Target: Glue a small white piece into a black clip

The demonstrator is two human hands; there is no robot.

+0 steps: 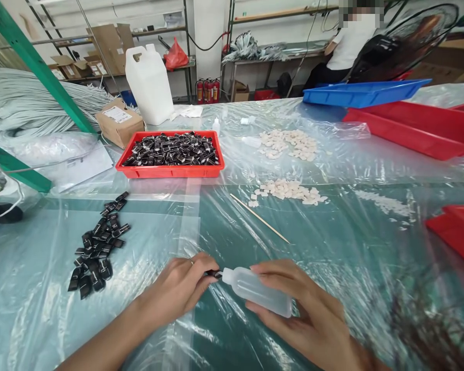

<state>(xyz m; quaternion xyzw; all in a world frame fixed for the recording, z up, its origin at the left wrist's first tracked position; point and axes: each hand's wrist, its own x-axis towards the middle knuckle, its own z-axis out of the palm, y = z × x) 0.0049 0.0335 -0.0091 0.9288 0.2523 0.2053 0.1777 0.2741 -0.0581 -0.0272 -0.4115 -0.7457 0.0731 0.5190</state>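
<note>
Pinched between the fingertips of the left hand is a small black piece, held right at the nozzle of a translucent squeeze bottle, which is wrapped by the right hand and laid almost flat just above the plastic-covered table. Both hands are thus closed on something: the left on the black piece, the right on the bottle. The step in hand is judged to be the dosing of liquid from the nozzle onto the piece; a gentle squeeze with the tip kept against the piece would be called for. One thin wooden stick is seen lying beyond the hands. To the left, one loose pile of black pieces is spread, too many to be counted singly. Farther back, one red tray full of the same black parts is set, and two scatterings of white pieces are laid out, one near and one far. One white jerrycan, one cardboard box, one blue tray and further red trays are placed at the far edges.
</note>
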